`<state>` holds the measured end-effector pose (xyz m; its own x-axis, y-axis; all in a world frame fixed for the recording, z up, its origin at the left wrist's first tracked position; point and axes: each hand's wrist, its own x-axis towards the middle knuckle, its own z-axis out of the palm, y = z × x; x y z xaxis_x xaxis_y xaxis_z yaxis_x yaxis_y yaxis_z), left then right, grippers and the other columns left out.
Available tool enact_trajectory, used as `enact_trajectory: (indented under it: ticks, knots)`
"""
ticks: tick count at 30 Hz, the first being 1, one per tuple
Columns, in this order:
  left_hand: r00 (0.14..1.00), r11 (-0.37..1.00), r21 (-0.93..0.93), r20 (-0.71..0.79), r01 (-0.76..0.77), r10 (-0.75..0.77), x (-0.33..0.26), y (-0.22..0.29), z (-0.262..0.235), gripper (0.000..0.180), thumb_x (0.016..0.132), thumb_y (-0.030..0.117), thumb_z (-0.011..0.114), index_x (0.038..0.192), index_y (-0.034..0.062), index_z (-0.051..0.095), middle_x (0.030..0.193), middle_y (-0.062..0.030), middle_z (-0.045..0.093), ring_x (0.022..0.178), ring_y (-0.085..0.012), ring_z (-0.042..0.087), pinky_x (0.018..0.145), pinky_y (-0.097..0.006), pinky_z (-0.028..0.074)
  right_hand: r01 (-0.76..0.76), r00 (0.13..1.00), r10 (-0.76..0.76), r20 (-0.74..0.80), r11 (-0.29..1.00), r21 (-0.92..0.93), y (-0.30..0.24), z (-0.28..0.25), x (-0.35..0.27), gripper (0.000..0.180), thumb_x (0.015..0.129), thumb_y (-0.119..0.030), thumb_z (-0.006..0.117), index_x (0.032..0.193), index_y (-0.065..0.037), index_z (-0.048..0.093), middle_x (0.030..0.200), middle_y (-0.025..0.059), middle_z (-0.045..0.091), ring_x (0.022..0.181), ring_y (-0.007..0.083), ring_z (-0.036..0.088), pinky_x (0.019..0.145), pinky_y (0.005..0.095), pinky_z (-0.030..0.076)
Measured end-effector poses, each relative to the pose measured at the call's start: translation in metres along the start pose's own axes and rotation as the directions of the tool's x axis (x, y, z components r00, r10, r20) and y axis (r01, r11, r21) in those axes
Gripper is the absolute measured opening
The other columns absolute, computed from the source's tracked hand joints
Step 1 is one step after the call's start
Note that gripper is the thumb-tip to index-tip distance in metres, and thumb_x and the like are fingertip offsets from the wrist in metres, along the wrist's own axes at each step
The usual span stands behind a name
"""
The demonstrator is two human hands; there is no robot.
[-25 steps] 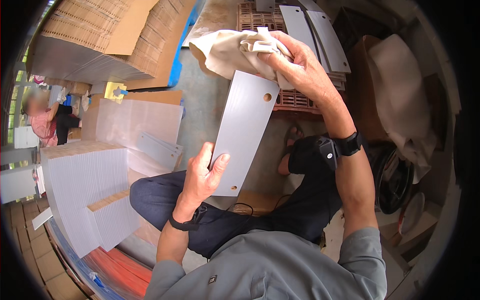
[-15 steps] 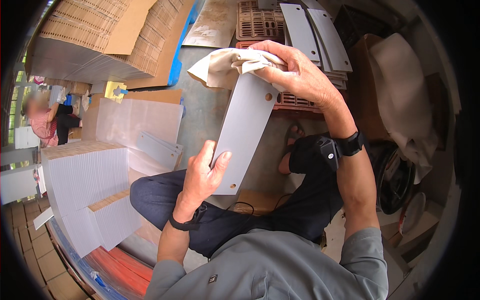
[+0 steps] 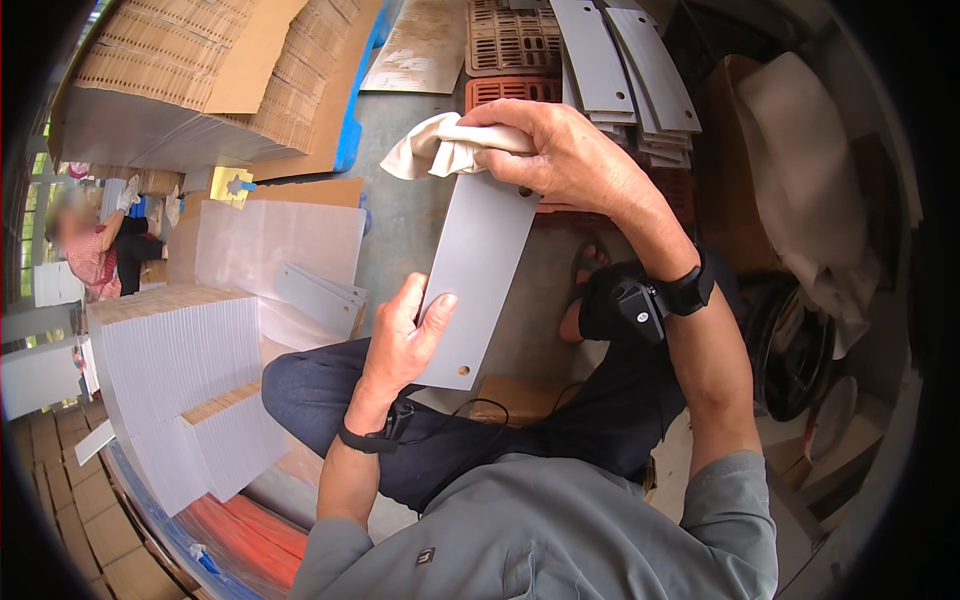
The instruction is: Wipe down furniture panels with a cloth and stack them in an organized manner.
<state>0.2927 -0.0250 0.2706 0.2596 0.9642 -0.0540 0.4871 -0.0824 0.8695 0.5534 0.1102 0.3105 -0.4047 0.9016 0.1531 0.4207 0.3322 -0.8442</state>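
A flat grey board with a round hole near each end slants upward in front of my lap. My left hand grips its left edge near the lower end, the thumb lying across the face. At the upper end, my right hand is closed on a cream cloth, which is bunched against the board's top edge. The right fingers partly cover the upper hole. Part of the cloth hangs loose to the left.
Similar grey boards lie stacked on plastic crates ahead. Dense stacks of boards stand at my left, with a larger pile beyond. A cardboard box draped with cloth is at right. Another person sits far left.
My right hand and the cloth have moved slightly down and to the left at the board's upper end. The upper hole is now partly covered. The left hand keeps its hold.
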Motion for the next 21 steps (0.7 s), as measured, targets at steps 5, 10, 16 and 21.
enact_trajectory:
  ticks: [5,10,16,21]
  knots:
    - [1.000,1.000,0.006,-0.025,-0.011,0.011,0.004,0.004,0.003,0.029,0.103,0.028,0.064,0.098,0.0008,0.055,0.068,-0.0055,0.054,0.062,-0.0101,0.046,0.057,-0.030,0.043,0.073,0.995,-0.088,-0.050,0.967,-0.245,0.003,0.015,-0.006,0.049,0.085,-0.027,0.073,0.128,-0.007,0.060,0.118,0.0125,0.068,0.108,0.0319,0.068,0.093,0.0448,0.056]
    - [1.000,1.000,0.012,0.000,-0.005,0.005,0.002,-0.005,0.003,0.029,0.103,0.028,0.064,0.098,0.0009,0.055,0.068,-0.0046,0.053,0.062,-0.0098,0.045,0.057,-0.030,0.042,-0.108,0.994,0.109,0.009,0.992,-0.066,-0.004,0.004,-0.001,0.041,0.087,-0.027,0.071,0.121,-0.005,0.065,0.105,0.0151,0.072,0.102,0.0341,0.070,0.092,0.0440,0.056]
    - [1.000,1.000,-0.025,0.014,0.014,-0.014,0.004,-0.001,0.003,0.033,0.102,0.031,0.065,0.094,0.0013,0.053,0.067,-0.0044,0.050,0.063,-0.0096,0.043,0.056,-0.030,0.041,-0.018,0.999,0.018,-0.032,1.000,-0.017,0.006,0.004,-0.001,0.038,0.088,-0.027,0.069,0.117,-0.002,0.068,0.100,0.0166,0.073,0.097,0.0336,0.072,0.089,0.0440,0.057]
    - [1.000,1.000,-0.015,0.003,0.009,-0.008,0.004,-0.002,0.003,0.034,0.102,0.032,0.065,0.093,0.0014,0.052,0.067,-0.0044,0.049,0.063,-0.0096,0.042,0.055,-0.029,0.039,0.093,0.978,-0.132,-0.161,0.969,-0.229,0.007,0.014,-0.004,0.036,0.087,-0.028,0.070,0.113,-0.003,0.070,0.100,0.0173,0.074,0.095,0.0325,0.073,0.088,0.0432,0.057]
